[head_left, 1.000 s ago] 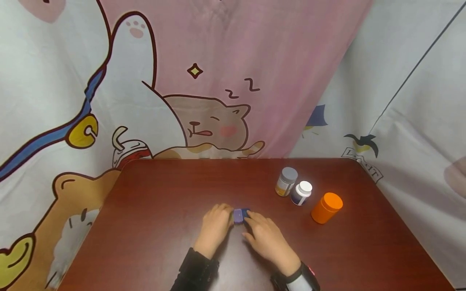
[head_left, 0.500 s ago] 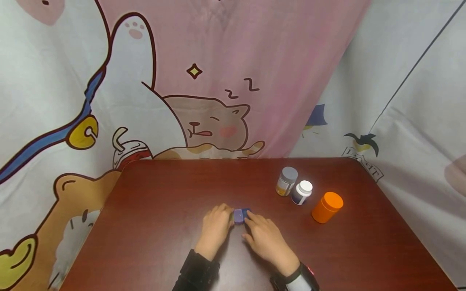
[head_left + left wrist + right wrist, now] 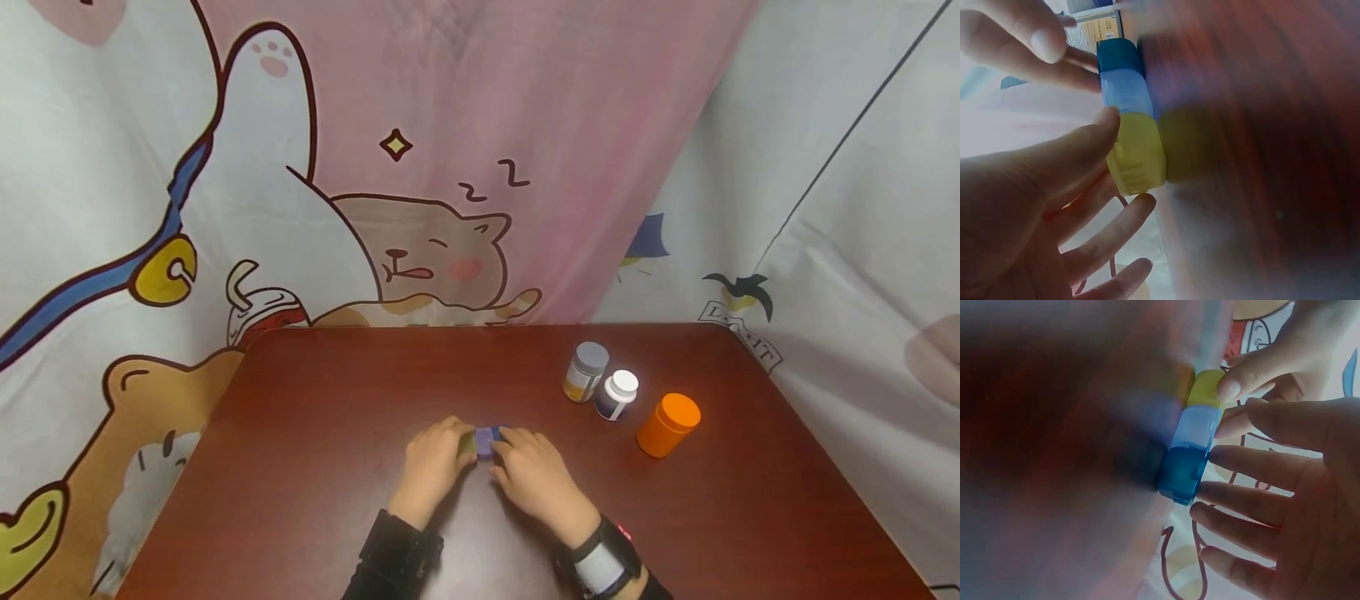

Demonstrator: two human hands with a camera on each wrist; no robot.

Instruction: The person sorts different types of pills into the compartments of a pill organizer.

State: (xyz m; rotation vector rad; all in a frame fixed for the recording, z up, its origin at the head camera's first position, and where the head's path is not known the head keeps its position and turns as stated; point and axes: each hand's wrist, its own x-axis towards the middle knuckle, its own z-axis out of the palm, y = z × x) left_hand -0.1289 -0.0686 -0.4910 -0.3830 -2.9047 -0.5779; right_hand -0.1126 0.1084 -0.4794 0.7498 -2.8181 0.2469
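Note:
A small pill box point(image 3: 484, 442) with yellow, purple and blue compartments lies on the brown table point(image 3: 345, 383) between both hands. My left hand point(image 3: 429, 467) pinches its yellow end point(image 3: 1138, 153), thumb on the near side and fingers behind. At the other end is my right hand point(image 3: 542, 483), its fingers fairly straight and the tips touching the blue compartment point(image 3: 1183, 472). The right thumb stands apart from the box in the right wrist view. In the head view the right fingers hide most of the blue part. Every lid in sight looks closed.
To the right behind the hands stand a grey-lidded bottle point(image 3: 586, 372), a white-capped bottle point(image 3: 617, 394) and an orange bottle point(image 3: 668, 425). A printed curtain point(image 3: 450, 100) hangs behind the table's far edge.
My left hand has eased slightly left, baring more of the yellow end. The right hand has shifted left and covers more of the blue part. The head view has turned a little.

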